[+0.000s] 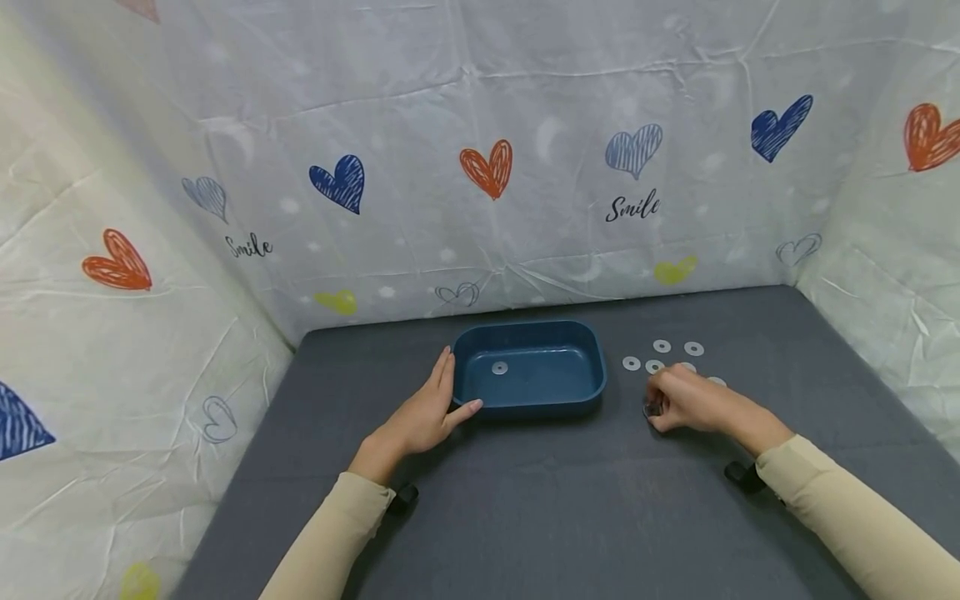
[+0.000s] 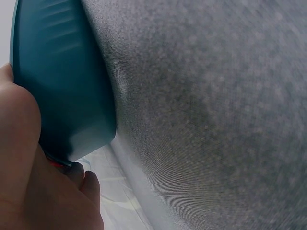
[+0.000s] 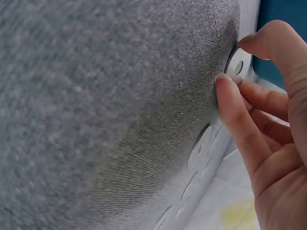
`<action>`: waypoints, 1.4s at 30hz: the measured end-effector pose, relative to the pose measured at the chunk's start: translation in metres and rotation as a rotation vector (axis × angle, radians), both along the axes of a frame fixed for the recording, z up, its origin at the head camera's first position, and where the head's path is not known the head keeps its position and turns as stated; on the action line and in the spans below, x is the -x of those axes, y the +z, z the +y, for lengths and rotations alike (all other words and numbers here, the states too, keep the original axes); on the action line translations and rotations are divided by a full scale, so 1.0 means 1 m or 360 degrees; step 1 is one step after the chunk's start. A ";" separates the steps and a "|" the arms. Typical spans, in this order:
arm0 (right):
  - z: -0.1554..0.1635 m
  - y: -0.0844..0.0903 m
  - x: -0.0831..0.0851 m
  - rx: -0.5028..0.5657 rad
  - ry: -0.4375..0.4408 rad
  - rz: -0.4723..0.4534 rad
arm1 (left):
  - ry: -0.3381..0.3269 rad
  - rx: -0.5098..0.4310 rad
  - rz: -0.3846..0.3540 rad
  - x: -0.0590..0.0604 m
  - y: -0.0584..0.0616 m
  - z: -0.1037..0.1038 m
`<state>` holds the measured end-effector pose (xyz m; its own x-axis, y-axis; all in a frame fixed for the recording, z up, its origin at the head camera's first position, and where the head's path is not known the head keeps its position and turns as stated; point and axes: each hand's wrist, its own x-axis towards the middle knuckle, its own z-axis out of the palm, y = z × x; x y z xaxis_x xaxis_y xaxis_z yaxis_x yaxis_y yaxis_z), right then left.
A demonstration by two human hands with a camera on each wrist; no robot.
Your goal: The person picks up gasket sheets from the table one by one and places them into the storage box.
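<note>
A blue rectangular tray [image 1: 577, 398] sits mid-table with one metal washer [image 1: 499, 367] lying inside it. My left hand [image 1: 448, 392] rests against the tray's left end, fingers straight along the wall and thumb along the front; the left wrist view shows the palm against the tray [image 2: 62, 81]. To the right of the tray, my right hand [image 1: 654, 406] curls down onto the cloth and pinches a washer [image 3: 238, 64] between thumb [image 3: 271, 38] and index finger [image 3: 235, 112]. The washer lies flat on, or just off, the table.
Several more loose washers [image 1: 662, 345] lie on the grey table cloth [image 1: 585, 500] behind the right hand, also seen edge-on in the right wrist view [image 3: 204, 141]. White sheets printed with hearts [image 1: 487, 169] wall the table at the back and both sides.
</note>
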<state>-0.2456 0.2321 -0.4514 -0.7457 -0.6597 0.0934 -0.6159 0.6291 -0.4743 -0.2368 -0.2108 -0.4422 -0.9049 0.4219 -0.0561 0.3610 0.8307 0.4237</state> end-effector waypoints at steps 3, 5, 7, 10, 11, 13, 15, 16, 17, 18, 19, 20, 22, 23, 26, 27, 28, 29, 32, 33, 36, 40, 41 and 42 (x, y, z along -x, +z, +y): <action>0.000 0.000 0.000 0.0007 -0.0004 0.0046 | 0.0000 -0.0003 0.0007 0.000 0.000 0.000; 0.001 0.000 -0.001 0.0009 -0.0010 0.0070 | 0.0000 -0.0001 0.0014 0.000 0.000 0.000; 0.001 0.001 -0.001 0.0019 -0.0019 0.0082 | 0.0000 -0.0001 0.0018 0.000 0.001 0.000; 0.001 0.002 -0.002 0.0052 -0.0034 0.0072 | -0.0001 0.0000 0.0021 0.000 0.001 0.000; 0.001 0.003 -0.002 0.0064 -0.0039 0.0067 | -0.0002 -0.0001 0.0021 -0.001 0.002 0.000; 0.001 0.004 -0.003 0.0087 -0.0053 0.0060 | 0.0000 -0.0002 0.0020 -0.001 0.002 0.000; 0.000 0.004 -0.004 0.0098 -0.0067 0.0057 | 0.0004 -0.0003 0.0019 -0.001 0.002 0.000; 0.000 0.004 -0.004 0.0101 -0.0077 0.0056 | 0.0005 -0.0004 0.0018 -0.001 0.002 0.000; 0.000 0.003 -0.004 0.0107 -0.0085 0.0063 | 0.0006 -0.0005 0.0016 -0.002 0.002 0.001; 0.000 0.002 -0.005 0.0118 -0.0093 0.0067 | 0.0007 -0.0004 0.0014 -0.002 0.002 0.001; 0.000 0.002 -0.006 0.0130 -0.0106 0.0076 | 0.0006 -0.0003 0.0014 -0.002 0.002 0.001; 0.000 0.001 -0.006 0.0147 -0.0110 0.0086 | 0.0005 -0.0001 0.0015 -0.002 0.001 0.001; 0.000 0.001 -0.008 0.0189 -0.0124 0.0116 | 0.0004 0.0001 0.0011 -0.002 0.001 0.001; 0.000 0.001 -0.008 0.0207 -0.0133 0.0128 | 0.0005 0.0003 0.0009 -0.002 0.001 0.001; 0.001 0.003 -0.010 0.0248 -0.0163 0.0167 | 0.0008 0.0006 0.0006 -0.002 0.001 0.001; 0.001 0.004 -0.010 0.0258 -0.0176 0.0180 | 0.0010 0.0005 0.0004 -0.002 0.001 0.001; 0.001 0.005 -0.010 0.0267 -0.0185 0.0190 | 0.0011 0.0004 0.0005 -0.002 0.001 0.000; 0.001 0.006 -0.010 0.0276 -0.0198 0.0200 | 0.0010 0.0002 0.0007 -0.002 0.001 0.000; 0.000 0.011 -0.010 0.0308 -0.0211 0.0229 | 0.0007 0.0001 0.0019 -0.002 0.001 0.000; 0.000 0.013 -0.011 0.0321 -0.0214 0.0238 | 0.0007 -0.0001 0.0021 -0.002 0.001 0.000; -0.002 0.018 -0.011 0.0343 -0.0224 0.0251 | 0.0008 -0.0001 0.0024 -0.002 0.001 0.000; -0.004 0.024 -0.012 0.0365 -0.0233 0.0266 | 0.0009 0.0002 0.0016 -0.002 0.002 0.001; -0.004 0.025 -0.012 0.0366 -0.0235 0.0281 | 0.0010 0.0002 0.0014 -0.003 0.002 0.001; -0.005 0.025 -0.012 0.0373 -0.0235 0.0289 | 0.0010 0.0004 0.0012 -0.003 0.002 0.001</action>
<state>-0.2335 0.2268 -0.4260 -0.7887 -0.4907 0.3703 -0.6142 0.6044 -0.5074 -0.2339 -0.2100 -0.4403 -0.9079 0.4161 -0.0502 0.3590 0.8340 0.4191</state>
